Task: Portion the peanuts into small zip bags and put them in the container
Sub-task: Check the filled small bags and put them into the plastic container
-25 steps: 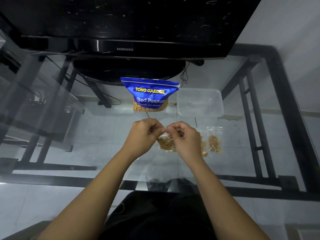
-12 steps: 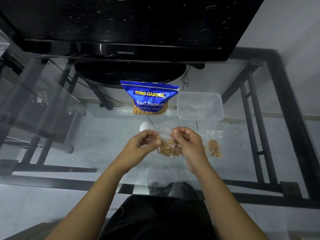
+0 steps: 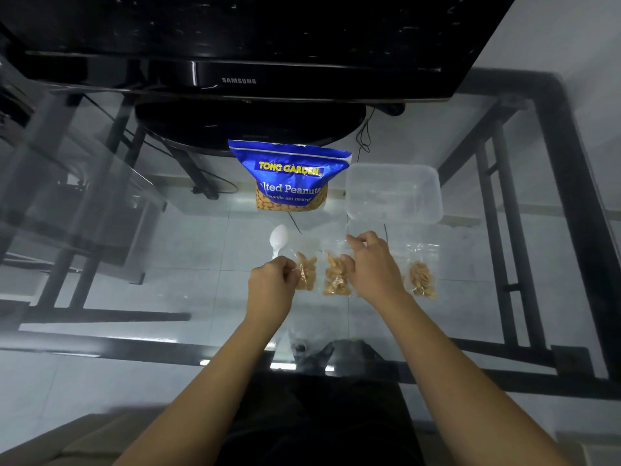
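Three small clear zip bags with peanuts lie in a row on the glass table. My left hand [image 3: 272, 280] pinches the edge of the left zip bag [image 3: 306, 274]. My right hand [image 3: 373, 267] has its thumb and fingers curled on the right side of the middle zip bag [image 3: 336, 279]. The right zip bag [image 3: 421, 279] lies alone. Behind them stands the blue peanut pouch [image 3: 290, 176], and to its right the empty clear plastic container [image 3: 393, 193]. A white plastic spoon [image 3: 279, 237] lies just beyond my left hand.
A black Samsung monitor [image 3: 238, 80] on its round stand fills the back of the glass table [image 3: 168, 264]. The black table frame [image 3: 571, 196] runs along the right and front edges. My dark-clad lap is below the front edge.
My hands, which held one zip bag up between them, have lowered to the table and drawn apart. Each now holds a different bag, and the spoon has come into view.
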Available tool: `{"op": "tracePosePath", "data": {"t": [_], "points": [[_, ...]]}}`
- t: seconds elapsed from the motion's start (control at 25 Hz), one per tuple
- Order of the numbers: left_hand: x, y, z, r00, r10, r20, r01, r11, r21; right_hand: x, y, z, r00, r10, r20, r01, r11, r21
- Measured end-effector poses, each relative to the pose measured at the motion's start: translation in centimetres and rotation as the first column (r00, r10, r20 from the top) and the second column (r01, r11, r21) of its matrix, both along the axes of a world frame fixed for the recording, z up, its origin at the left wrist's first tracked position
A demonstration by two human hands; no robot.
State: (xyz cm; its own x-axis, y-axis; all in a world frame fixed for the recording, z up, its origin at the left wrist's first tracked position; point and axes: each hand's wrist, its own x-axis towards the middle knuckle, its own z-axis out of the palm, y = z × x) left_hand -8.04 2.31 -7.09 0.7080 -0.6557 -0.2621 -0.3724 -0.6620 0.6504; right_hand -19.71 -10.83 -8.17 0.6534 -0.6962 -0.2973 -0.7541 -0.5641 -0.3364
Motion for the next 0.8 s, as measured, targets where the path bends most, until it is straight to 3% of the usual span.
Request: {"op": "tracePosePath", "data": {"t": [0.24, 0.28, 0.36, 0.44, 0.56, 0.68, 0.8], "points": [[-0.3, -0.1, -0.7, 0.962, -0.185, 0.199, 0.156, 0.976, 0.152, 0.3, 0.2, 0.2, 0.990, -0.001, 0.138, 0.013, 0.996, -0.087], [-0.5, 0.0, -0.5, 0.959, -0.176, 0.220, 0.149, 0.980, 0.136, 0.1, 0.4, 0.3, 0.978, -0.014, 0.210, 0.028, 0.998, -0.063], [-0.6, 0.1, 0.1, 0.969, -0.128, 0.213, 0.132, 0.991, -0.006, -0.6, 0.9, 1.0, 0.920, -0.140, 0.367, 0.097, 0.986, 0.134], [-0.6, -0.4, 0.9, 0.990, -0.123, 0.066, 0.134, 0.974, -0.184, -1.1, 1.3, 2.0, 0.850, -0.272, 0.451, 0.119, 0.933, 0.339], [-0.4, -1.5, 2.2, 0.927, -0.236, -0.292, 0.170, 0.957, -0.233, -1.5, 2.5, 3.0, 0.789, -0.351, 0.505, 0.129, 0.898, 0.422], [-0.3, -1.9, 3.4, 0.878, -0.234, -0.418, 0.103, 0.944, -0.314, -1.5, 3.0, 4.5, 0.703, -0.443, 0.557, 0.174, 0.866, 0.469], [0.0, -2.3, 5.4, 0.840, -0.208, -0.502, -0.024, 0.909, -0.417, -1.5, 2.8, 6.4, 0.559, -0.570, 0.602, 0.184, 0.794, 0.580]]}}
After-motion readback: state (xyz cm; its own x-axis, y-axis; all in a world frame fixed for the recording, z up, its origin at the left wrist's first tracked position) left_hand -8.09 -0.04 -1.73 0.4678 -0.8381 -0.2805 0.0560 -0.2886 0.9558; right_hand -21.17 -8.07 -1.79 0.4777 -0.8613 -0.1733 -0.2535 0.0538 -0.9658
